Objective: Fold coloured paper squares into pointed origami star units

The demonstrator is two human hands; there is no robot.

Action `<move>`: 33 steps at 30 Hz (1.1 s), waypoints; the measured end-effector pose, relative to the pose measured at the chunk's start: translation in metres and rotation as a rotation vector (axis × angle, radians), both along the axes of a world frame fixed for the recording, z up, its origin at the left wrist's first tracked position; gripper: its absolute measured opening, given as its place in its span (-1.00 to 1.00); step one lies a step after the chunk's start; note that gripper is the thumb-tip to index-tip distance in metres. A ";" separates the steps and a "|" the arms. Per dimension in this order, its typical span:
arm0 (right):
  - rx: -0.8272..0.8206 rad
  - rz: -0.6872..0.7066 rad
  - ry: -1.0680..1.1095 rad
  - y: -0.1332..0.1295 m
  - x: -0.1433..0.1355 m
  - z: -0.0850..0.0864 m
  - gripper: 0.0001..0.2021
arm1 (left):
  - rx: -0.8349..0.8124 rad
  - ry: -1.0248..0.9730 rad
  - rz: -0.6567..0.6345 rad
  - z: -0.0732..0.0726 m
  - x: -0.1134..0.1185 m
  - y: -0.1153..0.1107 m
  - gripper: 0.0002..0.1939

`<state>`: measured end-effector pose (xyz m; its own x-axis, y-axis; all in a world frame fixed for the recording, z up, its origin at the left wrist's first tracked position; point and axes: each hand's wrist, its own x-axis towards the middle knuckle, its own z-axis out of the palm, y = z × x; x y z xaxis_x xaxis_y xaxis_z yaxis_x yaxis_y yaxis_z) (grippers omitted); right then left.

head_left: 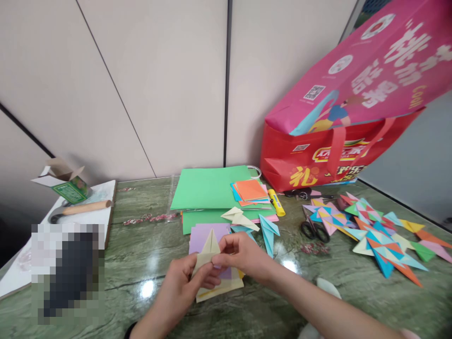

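**Folded paper held in both hands**

The cream paper [211,244] is above the purple sheets [197,237], its peak pointing away from the person. The left hand [181,278] grips its lower left; the right hand [240,253] pinches its right edge.

1. Green marbled, glossy worktop [141,256].
2. Left: a white board [102,217].
3. Middle: a stack of coloured paper [198,235].
4. Back: green sheets [208,187], a red bag [280,167].
5. At right: black-handled scissors [311,226], colourful folded-paper pieces [384,245].

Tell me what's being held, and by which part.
A folded cream paper: the left hand grips its lower left part, the right hand pinches its right side.
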<state>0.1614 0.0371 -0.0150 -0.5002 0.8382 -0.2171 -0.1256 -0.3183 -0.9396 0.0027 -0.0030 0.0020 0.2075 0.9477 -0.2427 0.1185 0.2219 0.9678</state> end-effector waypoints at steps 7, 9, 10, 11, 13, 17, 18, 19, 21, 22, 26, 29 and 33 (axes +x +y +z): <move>-0.084 0.073 0.179 0.000 0.004 0.005 -0.65 | -0.074 -0.164 -0.051 0.003 -0.003 -0.004 -0.66; -0.128 0.068 0.212 -0.001 0.002 0.006 -0.65 | -0.061 -0.168 -0.076 0.004 -0.004 -0.005 -0.68; -0.150 0.065 0.216 -0.002 0.001 0.006 -0.64 | -0.057 -0.168 -0.087 0.004 -0.004 -0.005 -0.68; -0.162 0.060 0.211 -0.003 0.000 0.006 -0.64 | -0.057 -0.167 -0.093 0.004 -0.004 -0.005 -0.68; -0.133 0.032 0.183 -0.004 -0.003 0.006 -0.63 | -0.051 -0.150 -0.082 0.005 -0.003 -0.005 -0.66; 0.096 -0.020 0.101 -0.005 -0.003 0.003 -0.65 | 0.015 -0.022 -0.045 0.005 0.000 -0.005 -0.64; 0.138 -0.018 0.083 -0.005 -0.003 0.003 -0.65 | 0.025 0.007 -0.050 0.005 0.001 -0.005 -0.64; 0.160 -0.014 0.069 -0.005 -0.003 0.002 -0.65 | 0.025 0.028 -0.061 0.004 0.002 -0.005 -0.65; 0.161 -0.010 0.057 -0.006 -0.003 0.000 -0.65 | 0.016 0.061 -0.095 0.002 0.003 -0.005 -0.67; 0.158 -0.012 0.058 -0.006 -0.003 -0.001 -0.65 | 0.016 0.078 -0.112 0.001 0.003 -0.006 -0.69; 0.190 -0.023 0.047 -0.009 -0.008 -0.002 -0.64 | 0.043 0.151 -0.150 0.000 0.002 -0.008 -0.72; 0.174 -0.047 0.039 -0.014 -0.012 -0.001 -0.61 | 0.036 0.133 -0.166 0.004 0.002 -0.009 -0.72; 0.088 -0.035 0.110 -0.016 -0.012 0.002 -0.59 | -0.089 -0.007 -0.169 0.009 0.004 -0.010 -0.68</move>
